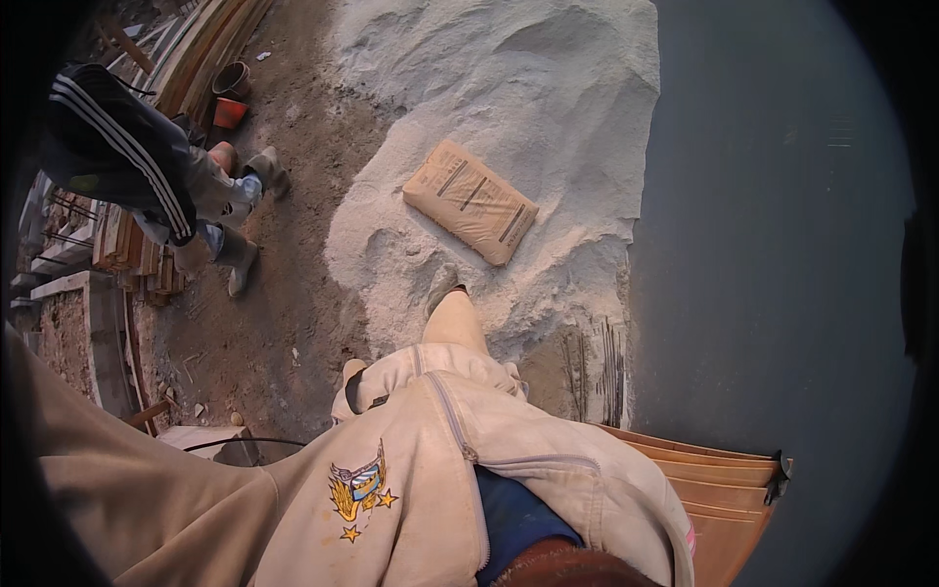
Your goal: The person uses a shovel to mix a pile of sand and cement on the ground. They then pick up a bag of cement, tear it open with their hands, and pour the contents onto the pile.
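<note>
Both of my hands are out of view; a beige jacket sleeve (147, 499) runs off to the lower left. Before me a brown paper sack (471, 202), printed with dark bars and writing, lies flat and aslant on a heap of pale sand or fine gravel (572, 139). One of my boots (442, 286) stands on the heap just short of the sack. My beige zipped jacket (367, 455) fills the bottom of the view, with a dark blue garment (521, 506) showing at its opening.
On the left, a person (125, 139) in dark striped clothing and boots stands near stacked timber (139, 249) and long planks (209, 51). Beyond are an orange bucket (230, 112) and a dark bucket (232, 79). A smooth grey surface (763, 220) borders the heap; an orange-brown ridged container (722, 506) is at lower right.
</note>
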`<action>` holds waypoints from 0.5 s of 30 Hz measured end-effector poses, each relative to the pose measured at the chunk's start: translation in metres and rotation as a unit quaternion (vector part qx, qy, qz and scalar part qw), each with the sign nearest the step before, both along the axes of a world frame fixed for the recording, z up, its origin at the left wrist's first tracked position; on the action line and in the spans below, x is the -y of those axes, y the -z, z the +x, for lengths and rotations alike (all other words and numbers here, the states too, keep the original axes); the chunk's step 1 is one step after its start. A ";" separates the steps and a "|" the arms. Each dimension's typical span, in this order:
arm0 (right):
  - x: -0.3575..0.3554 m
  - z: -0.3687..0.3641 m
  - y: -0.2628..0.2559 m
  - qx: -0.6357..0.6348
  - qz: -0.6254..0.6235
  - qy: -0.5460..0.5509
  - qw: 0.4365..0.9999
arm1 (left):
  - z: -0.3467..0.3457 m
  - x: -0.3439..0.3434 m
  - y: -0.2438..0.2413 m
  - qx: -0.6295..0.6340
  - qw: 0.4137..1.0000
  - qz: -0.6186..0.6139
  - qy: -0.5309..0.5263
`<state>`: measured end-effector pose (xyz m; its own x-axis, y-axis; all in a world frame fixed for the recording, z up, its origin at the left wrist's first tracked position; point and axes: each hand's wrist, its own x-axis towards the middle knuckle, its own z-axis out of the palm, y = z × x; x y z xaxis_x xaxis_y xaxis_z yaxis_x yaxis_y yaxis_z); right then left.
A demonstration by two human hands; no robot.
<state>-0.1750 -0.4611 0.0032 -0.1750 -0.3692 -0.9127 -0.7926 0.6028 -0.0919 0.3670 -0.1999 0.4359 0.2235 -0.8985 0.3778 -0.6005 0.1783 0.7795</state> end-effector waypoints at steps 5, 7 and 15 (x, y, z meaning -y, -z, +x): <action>0.112 0.011 0.037 -0.008 -0.005 -0.154 0.988 | 0.003 0.066 -0.002 -0.012 0.997 0.032 -0.070; 0.175 0.011 0.053 -0.021 -0.053 -0.326 0.944 | 0.001 0.103 -0.028 -0.001 0.997 0.010 -0.077; 0.324 0.147 0.001 0.047 -0.013 -0.109 0.993 | -0.010 0.149 -0.081 0.032 0.993 0.042 -0.105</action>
